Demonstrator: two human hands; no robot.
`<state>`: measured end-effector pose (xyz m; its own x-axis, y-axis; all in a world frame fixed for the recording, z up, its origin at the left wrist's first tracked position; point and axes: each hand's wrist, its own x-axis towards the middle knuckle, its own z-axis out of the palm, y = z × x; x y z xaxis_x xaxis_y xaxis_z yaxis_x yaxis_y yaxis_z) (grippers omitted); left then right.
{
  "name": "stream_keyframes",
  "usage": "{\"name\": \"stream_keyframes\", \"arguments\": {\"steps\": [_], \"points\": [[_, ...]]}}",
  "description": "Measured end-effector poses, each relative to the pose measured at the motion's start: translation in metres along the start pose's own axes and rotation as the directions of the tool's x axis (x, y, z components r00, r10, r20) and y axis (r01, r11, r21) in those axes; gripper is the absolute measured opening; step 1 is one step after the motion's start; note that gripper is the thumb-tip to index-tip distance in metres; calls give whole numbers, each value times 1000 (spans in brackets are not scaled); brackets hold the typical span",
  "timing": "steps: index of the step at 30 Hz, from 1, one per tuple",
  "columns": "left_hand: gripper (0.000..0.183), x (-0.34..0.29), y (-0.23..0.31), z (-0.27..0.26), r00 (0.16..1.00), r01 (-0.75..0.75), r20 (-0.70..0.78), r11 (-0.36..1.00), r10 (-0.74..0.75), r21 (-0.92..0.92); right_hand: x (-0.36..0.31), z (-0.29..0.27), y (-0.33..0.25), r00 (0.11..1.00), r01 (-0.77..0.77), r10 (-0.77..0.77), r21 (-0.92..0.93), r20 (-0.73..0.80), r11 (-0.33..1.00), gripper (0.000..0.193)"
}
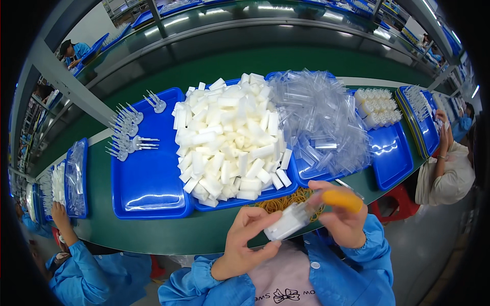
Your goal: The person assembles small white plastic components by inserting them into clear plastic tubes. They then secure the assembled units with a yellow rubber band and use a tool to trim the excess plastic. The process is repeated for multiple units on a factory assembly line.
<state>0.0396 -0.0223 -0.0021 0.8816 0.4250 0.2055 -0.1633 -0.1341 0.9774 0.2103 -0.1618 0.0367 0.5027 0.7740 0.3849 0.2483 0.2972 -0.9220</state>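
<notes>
My left hand (247,239) pinches a white block with a clear plastic casing (287,223) between thumb and fingers, above the table's near edge. Close at its far end is my right hand (342,214), fingers curled and partly smeared by motion. An orange finger cot (343,200) covers one of its fingers. Something see-through sits between the right fingers and the block, too blurred to name. Beneath the hands lies a heap of yellow-brown rubber bands (286,200). Beyond them, white foam-like blocks (229,137) are piled on a blue tray.
Right of the blocks, clear plastic sleeves (324,120) overflow another tray. A blue tray (148,186) at left holds pronged clear parts (125,130); one at right (393,158) holds bundled white pieces (377,108). A thin metallic tool (349,188) lies nearby. Co-workers sit on both sides.
</notes>
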Motion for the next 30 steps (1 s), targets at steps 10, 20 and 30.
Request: {"name": "stream_keyframes", "arguments": {"steps": [10,20,30], "points": [[50,2,5,6,979,-133,-140,985,148,106,-20,31,17,928,254,-266,-79,-261,964,56],[49,-2,6,2,958,-174,-194,967,209,186,-13,23,10,964,65,-30,125,-263,990,40],[46,4,6,-3,952,-250,-94,915,293,317,-13,20,8,979,-38,77,201,-189,979,39]]}}
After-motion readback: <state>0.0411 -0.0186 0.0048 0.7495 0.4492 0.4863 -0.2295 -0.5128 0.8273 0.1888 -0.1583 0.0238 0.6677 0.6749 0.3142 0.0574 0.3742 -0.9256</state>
